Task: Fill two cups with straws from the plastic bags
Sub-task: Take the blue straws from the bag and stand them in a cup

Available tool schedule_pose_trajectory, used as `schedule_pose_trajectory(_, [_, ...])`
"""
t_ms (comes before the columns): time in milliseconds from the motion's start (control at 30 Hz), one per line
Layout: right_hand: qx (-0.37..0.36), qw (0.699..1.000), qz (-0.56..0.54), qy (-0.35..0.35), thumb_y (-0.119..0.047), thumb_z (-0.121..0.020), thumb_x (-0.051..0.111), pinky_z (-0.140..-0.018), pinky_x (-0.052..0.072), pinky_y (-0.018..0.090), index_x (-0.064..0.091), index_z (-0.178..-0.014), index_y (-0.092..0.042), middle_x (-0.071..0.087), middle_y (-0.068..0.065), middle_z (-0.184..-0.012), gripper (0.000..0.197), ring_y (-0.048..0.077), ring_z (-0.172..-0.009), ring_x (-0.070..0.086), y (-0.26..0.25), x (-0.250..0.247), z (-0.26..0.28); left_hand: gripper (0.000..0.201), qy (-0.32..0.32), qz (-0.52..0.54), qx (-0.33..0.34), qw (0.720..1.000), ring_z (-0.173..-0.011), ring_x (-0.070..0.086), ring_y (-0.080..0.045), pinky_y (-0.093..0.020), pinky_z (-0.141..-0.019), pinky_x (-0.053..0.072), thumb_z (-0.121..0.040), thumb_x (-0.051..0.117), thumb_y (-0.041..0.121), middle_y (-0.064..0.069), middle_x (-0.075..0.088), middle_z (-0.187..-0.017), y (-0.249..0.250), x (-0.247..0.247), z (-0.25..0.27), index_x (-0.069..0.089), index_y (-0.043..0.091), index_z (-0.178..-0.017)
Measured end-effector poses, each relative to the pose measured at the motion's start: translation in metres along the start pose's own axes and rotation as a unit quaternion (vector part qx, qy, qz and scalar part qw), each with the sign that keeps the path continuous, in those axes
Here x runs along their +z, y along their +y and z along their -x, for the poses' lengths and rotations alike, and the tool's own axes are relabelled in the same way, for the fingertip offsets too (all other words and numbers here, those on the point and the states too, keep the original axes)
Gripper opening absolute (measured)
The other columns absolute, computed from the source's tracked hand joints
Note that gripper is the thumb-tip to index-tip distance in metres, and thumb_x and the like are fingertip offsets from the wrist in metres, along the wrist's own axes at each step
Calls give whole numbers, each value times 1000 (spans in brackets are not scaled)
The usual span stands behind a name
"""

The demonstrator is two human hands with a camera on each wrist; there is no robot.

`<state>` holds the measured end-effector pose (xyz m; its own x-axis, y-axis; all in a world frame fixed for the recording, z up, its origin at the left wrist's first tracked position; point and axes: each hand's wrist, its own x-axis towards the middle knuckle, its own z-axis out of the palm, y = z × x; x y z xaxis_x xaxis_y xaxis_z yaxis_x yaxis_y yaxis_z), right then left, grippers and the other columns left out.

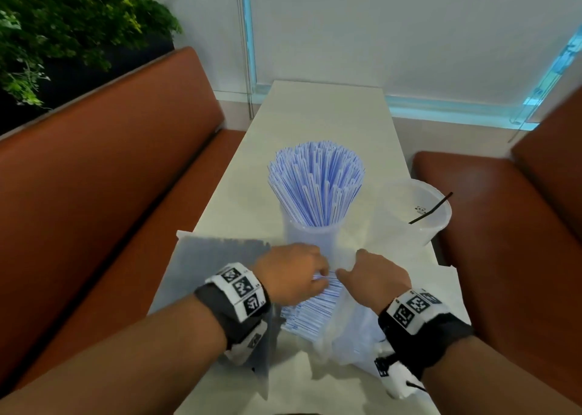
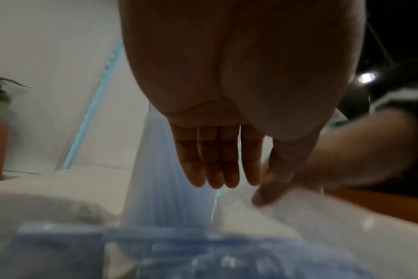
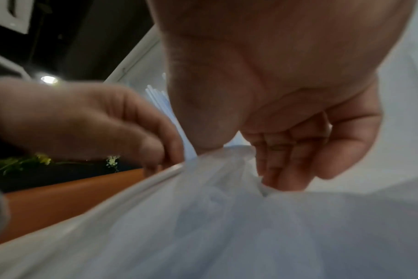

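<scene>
Orange-brown benches [image 1: 104, 150] stand on both sides of a long pale table [image 1: 318, 115], and green plants [image 1: 56, 27] grow behind the left bench. Past the far end of the table is a white wall with a light blue strip [image 1: 248, 36].

One clear cup [image 1: 310, 241] stands in the middle of the table. It is packed full of blue and white straws [image 1: 316, 184] that fan out at the top. A second clear cup [image 1: 409, 216] stands to the right of it, near the table edge. It has only one black straw [image 1: 431, 209] leaning in it.

Close to the person lies a clear plastic bag [image 1: 352, 329] with more wrapped straws [image 1: 311, 310] inside. A flat grey bag [image 1: 217, 266] lies on the left, under the left arm.

The left hand [image 1: 291, 277] reaches over the straws at the bag's mouth. In the left wrist view its fingers [image 2: 212, 160] are straight and side by side, holding nothing. The right hand [image 1: 373, 280] is just beside it. In the right wrist view its fingers [image 3: 284, 166] curl down and pinch the bunched top of the plastic bag [image 3: 227, 226]. Both wrists wear black bands with square black and white marks.
</scene>
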<state>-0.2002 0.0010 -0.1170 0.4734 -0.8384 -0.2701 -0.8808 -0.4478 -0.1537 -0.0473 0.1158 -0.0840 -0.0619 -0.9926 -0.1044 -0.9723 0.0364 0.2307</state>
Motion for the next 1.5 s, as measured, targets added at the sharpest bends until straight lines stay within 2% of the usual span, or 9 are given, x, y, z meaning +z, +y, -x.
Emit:
schedule_pose_trajectory(133, [-5, 998, -55, -6, -41, -93, 45, -55, 27, 27, 40, -76, -26, 51, -10, -85, 23, 16, -76, 51, 2, -2, -1, 48, -52, -7, 18, 998, -122, 50, -26, -41, -97, 48, -98, 55, 37, -7, 52, -134, 5, 35, -20, 53, 11, -139])
schedule_pose_trajectory(333, [-41, 997, -69, -1, -32, -101, 40, -69, 38, 32, 47, -88, -22, 53, -7, -86, 18, 20, -84, 55, 5, -8, 5, 50, -86, -59, 12, 994, -118, 52, -31, -42, -101, 44, -98, 54, 39, -13, 57, -129, 10, 47, -42, 50, 6, -135])
schedule_pose_trajectory(567, [-59, 994, -95, 6, -33, -103, 39, -69, 40, 34, 48, -95, -22, 58, -6, -90, 16, 20, -83, 56, 6, -10, 6, 35, -118, -51, -17, 992, -106, 61, -31, -38, -89, 47, -99, 51, 30, -13, 61, -120, 15, 53, -51, 56, 8, -126])
schedule_pose_trajectory(733, [-59, 989, -133, 13, -37, -99, 44, -70, 42, 35, 39, -135, -32, 58, -9, -89, 37, 20, -83, 59, 7, -10, 6, 28, -83, -107, -23, 991, -99, 63, -28, -36, -70, 44, -96, 52, 20, -8, 63, -114, 16, 46, -49, 57, 11, -123])
schedule_pose_trajectory(933, [-56, 983, -173, 19, -36, -99, 43, -89, 48, 39, 36, -143, -36, 56, -1, -129, 45, 24, -108, 59, 9, -14, 3, 20, -63, -152, -43, 985, -69, 62, -30, -32, -54, 37, -92, 54, 11, 3, 50, -72, -13, 19, -21, 50, 16, -110])
schedule_pose_trajectory(1067, [-61, 983, -174, 14, -32, -101, 40, -88, 47, 38, 36, -143, -40, 52, 0, -124, 44, 21, -99, 56, 15, -9, 1, 22, -55, -153, -52, 985, -79, 66, -29, -39, -70, 54, -96, 53, 19, -2, 65, -91, -46, 7, 3, 50, 21, -117])
schedule_pose_trajectory(1300, [-31, 980, -194, 28, -42, -105, 33, -94, 46, 39, 53, -138, -21, 56, 10, -121, 43, 31, -108, 58, 15, -1, 2, 24, -23, -91, -100, 991, -90, 66, -24, -35, -77, 51, -95, 52, 29, 3, 69, -105, -98, 1, 45, 53, 34, -118])
schedule_pose_trajectory(1400, [-133, 950, -232, 163, -51, -104, 2, -77, 45, 42, 65, -110, -8, 65, 9, -94, 77, 37, -89, 57, 7, -10, 12, 28, -8, -65, -100, 993, -92, 65, -25, -32, -75, 46, -94, 53, 29, 1, 68, -107, -104, 4, 54, 53, 32, -122])
schedule_pose_trajectory(1500, [-95, 859, -462, 198, -64, -95, 25, -90, 41, 35, 64, -103, -26, 62, -11, -96, 55, 19, -103, 58, -1, -20, 16, 29, 21, -58, -80, 995, -92, 64, -24, -38, -79, 51, -95, 54, 32, 1, 66, -106, -97, 4, 52, 52, 30, -124])
